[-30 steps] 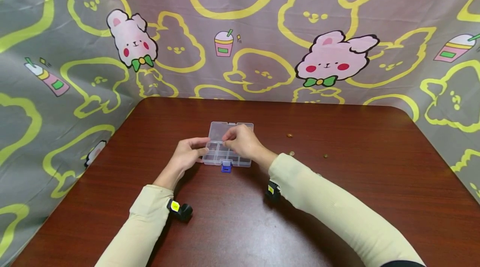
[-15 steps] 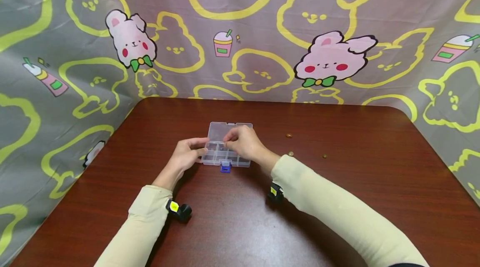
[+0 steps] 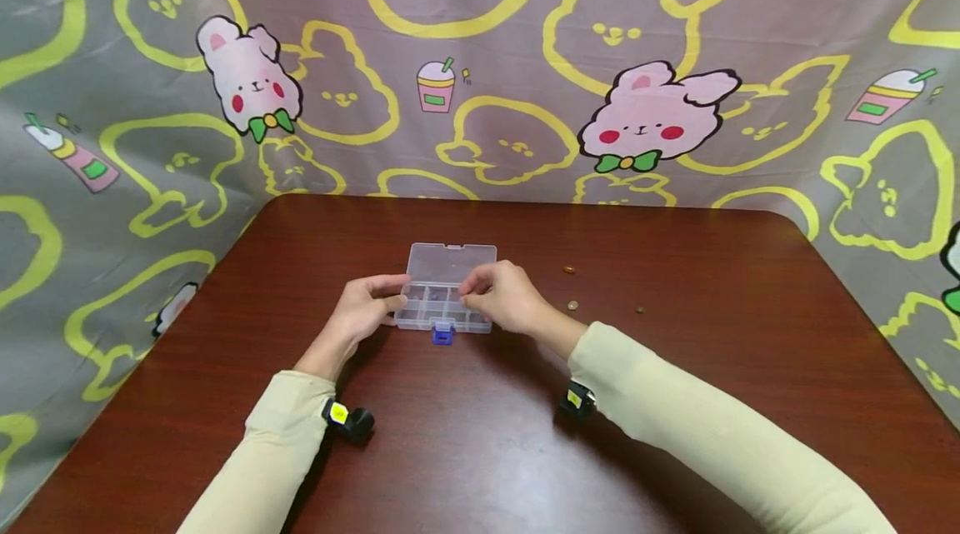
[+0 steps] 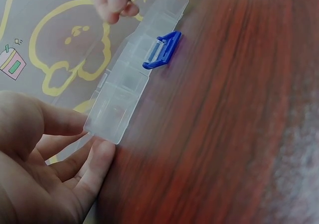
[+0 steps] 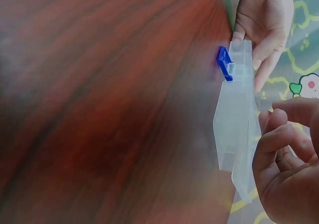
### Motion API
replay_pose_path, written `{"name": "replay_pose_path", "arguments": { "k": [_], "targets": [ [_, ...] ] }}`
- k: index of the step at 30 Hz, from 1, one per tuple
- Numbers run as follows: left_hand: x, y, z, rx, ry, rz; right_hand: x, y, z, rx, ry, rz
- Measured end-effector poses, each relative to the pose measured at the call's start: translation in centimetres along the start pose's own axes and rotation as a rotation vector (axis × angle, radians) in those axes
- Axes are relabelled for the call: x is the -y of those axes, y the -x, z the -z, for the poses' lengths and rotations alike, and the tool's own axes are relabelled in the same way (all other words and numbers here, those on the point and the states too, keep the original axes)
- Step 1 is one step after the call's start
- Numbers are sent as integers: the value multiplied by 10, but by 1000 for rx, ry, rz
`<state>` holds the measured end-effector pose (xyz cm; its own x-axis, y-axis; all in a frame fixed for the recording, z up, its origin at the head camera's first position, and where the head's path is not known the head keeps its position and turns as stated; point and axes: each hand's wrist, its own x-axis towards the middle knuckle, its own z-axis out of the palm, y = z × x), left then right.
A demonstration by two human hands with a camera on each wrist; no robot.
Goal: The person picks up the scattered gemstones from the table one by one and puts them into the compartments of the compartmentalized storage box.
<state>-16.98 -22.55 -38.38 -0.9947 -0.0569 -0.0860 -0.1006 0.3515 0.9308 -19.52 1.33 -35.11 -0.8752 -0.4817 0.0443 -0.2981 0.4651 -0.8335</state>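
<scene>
A clear plastic compartment box (image 3: 444, 324) with a blue latch (image 3: 442, 336) lies with its lid (image 3: 452, 262) raised at the back. My left hand (image 3: 362, 306) grips the box's left end, thumb in front and fingers behind, as the left wrist view also shows. Over the right part of the compartments is my right hand (image 3: 504, 296), its fingers loosely bent. In the right wrist view nothing shows between the right fingertips (image 5: 280, 115). Small dark specks show inside the compartments.
On the brown table (image 3: 480, 434), right of the box, lie an amber-coloured bead (image 3: 569, 269), a pale bead (image 3: 573, 306) and a small dark bead (image 3: 640, 310). A patterned curtain (image 3: 510, 42) hangs behind the table's far edge.
My right hand has shifted right across the compartments, uncovering the middle ones and more of the lid. My left hand keeps its grip on the box. The head view has turned slightly right.
</scene>
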Motion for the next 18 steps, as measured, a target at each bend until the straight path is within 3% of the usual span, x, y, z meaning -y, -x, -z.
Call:
{"name": "replay_pose_path", "arguments": {
  "k": [18],
  "targets": [
    [1, -1, 1, 9, -18, 3, -19, 51, 25, 18, -23, 16]
  ]
}}
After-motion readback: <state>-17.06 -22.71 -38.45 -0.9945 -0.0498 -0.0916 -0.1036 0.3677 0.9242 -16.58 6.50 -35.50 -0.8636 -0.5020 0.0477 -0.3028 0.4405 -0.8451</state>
